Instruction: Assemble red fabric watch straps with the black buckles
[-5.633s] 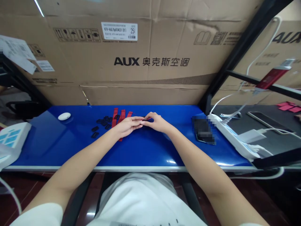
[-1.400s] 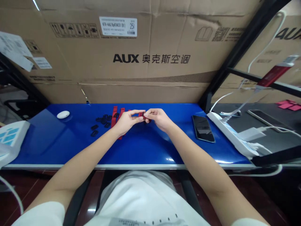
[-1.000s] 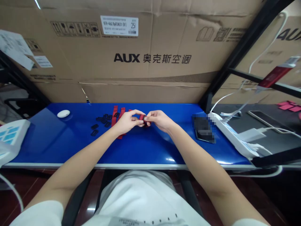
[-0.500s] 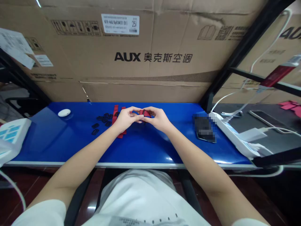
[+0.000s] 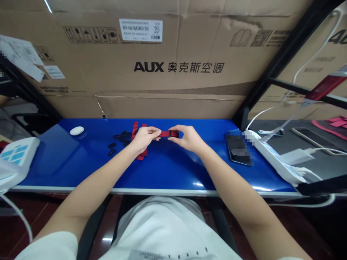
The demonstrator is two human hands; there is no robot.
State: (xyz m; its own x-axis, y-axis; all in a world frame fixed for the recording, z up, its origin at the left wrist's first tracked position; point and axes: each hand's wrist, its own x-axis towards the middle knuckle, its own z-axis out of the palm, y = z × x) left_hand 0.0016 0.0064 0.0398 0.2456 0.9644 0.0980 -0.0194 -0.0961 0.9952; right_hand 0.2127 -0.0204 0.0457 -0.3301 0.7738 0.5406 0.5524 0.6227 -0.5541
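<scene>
Red strap (image 5: 165, 134) spanning two hands over the blue surface (image 5: 173, 169). The grip of the left hand (image 5: 145, 138) is pinched closed on one end of the strap; that of the right hand (image 5: 189, 138) holds the black buckle (image 5: 170, 133) threaded on it. Beside the left hand lie other red straps (image 5: 142, 157) and loose buckles (image 5: 111, 146).

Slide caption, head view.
Left hand and right hand hold a red strap above a blue table, black buckles nearby.
</scene>
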